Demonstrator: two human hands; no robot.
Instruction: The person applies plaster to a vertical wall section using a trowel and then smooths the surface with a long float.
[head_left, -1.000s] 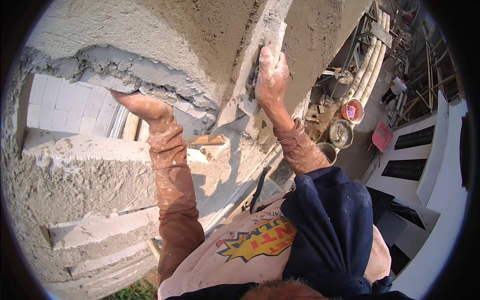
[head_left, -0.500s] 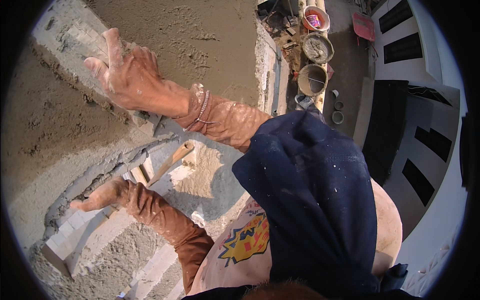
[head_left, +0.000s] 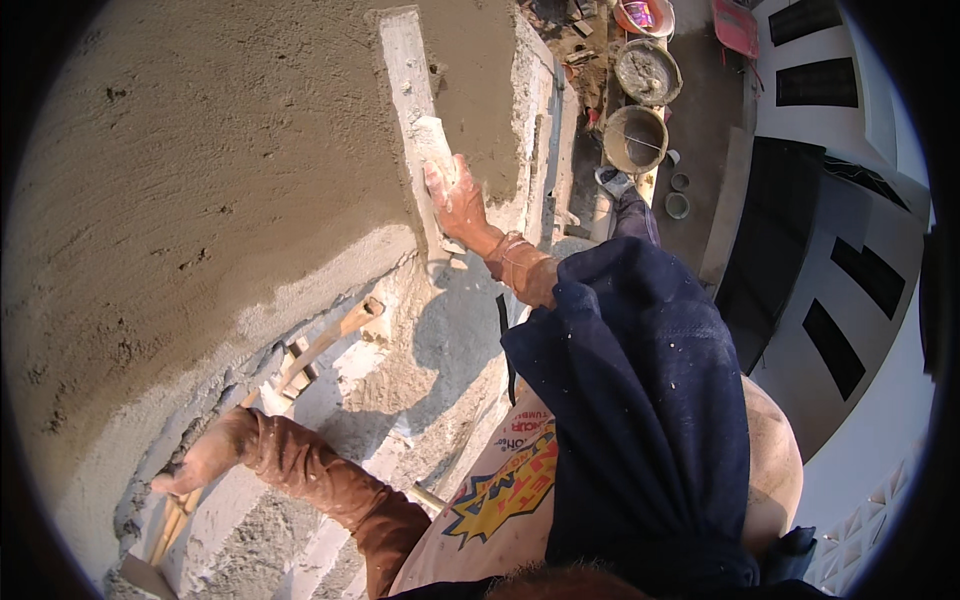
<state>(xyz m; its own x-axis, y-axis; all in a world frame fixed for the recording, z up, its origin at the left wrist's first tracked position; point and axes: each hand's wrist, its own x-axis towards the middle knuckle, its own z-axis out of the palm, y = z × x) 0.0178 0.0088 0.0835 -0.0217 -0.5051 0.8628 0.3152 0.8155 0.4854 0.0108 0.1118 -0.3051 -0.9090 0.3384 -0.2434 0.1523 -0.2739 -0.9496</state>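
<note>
My right hand (head_left: 460,207) is closed around the pale handle of a long plastering float (head_left: 403,65). The float's narrow board lies against wet grey mortar (head_left: 250,130), near the right margin of that surface. Lower left, my left hand (head_left: 212,455) rests by the rough broken edge of the mortar, its fingers stretched out and partly turned from view. No tool shows in it. A wooden stick (head_left: 176,520) lies beneath that hand; whether they touch is unclear.
A wooden pole (head_left: 335,335) juts out between my arms. To the right, several buckets stand along planks, among them a mortar-filled bucket (head_left: 648,72) and a grey bucket (head_left: 634,139). A red wheelbarrow (head_left: 735,28) is beyond, beside a white building (head_left: 860,300).
My right hand has swept the float rightward over the mortar, and the board now stands more upright in view. My left hand has shifted slightly down, its fingers tilting lower.
</note>
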